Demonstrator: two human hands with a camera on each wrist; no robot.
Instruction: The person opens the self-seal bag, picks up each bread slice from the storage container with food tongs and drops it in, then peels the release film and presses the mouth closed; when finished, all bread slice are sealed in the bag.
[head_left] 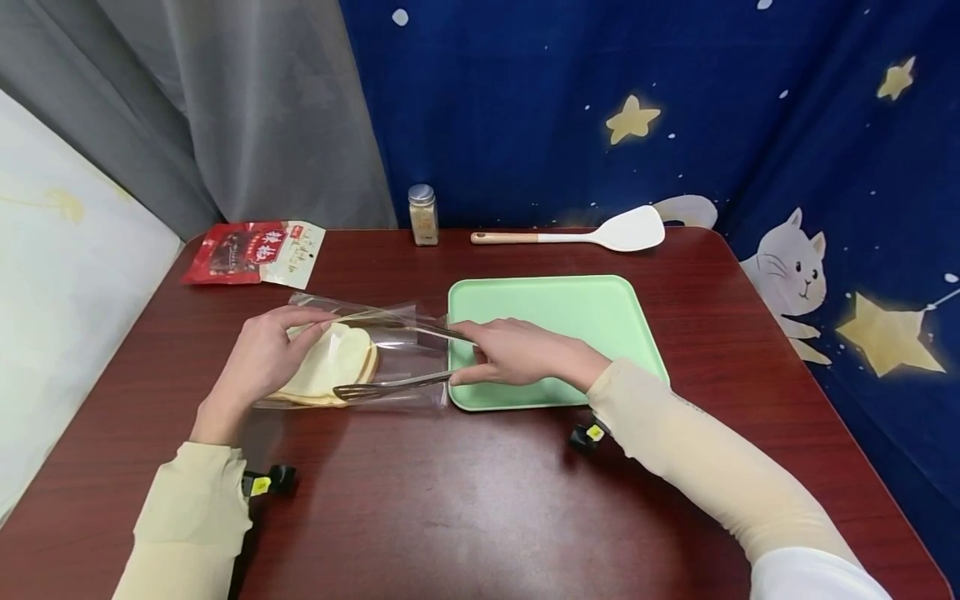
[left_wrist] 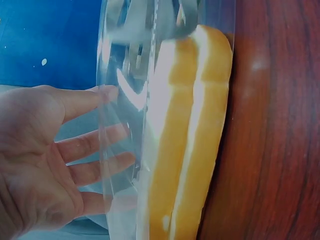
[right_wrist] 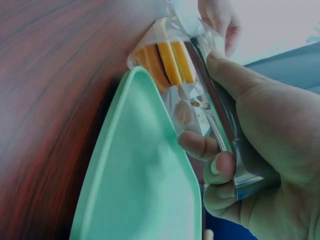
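Two stacked slices of bread (head_left: 333,358) lie in a clear plastic bag (head_left: 405,354) on the left half of the table. My left hand (head_left: 262,354) pinches the bag's upper film between thumb and fingers, over the bread. In my right hand (head_left: 517,350) are metal tongs (head_left: 397,384), gripped near their bent end, with the arms spread apart. The tongs reach leftward through the bag's mouth, and the lower slotted tip overlaps the near edge of the bread. In the left wrist view, the slices' yellow crusts (left_wrist: 192,135) show through the film.
A light green tray (head_left: 600,333) sits right of the bag, under my right hand. Along the back edge are a red and white food packet (head_left: 258,252), a seasoning jar (head_left: 423,217) and a white spatula with a wooden handle (head_left: 630,231). Curtains hang behind the table.
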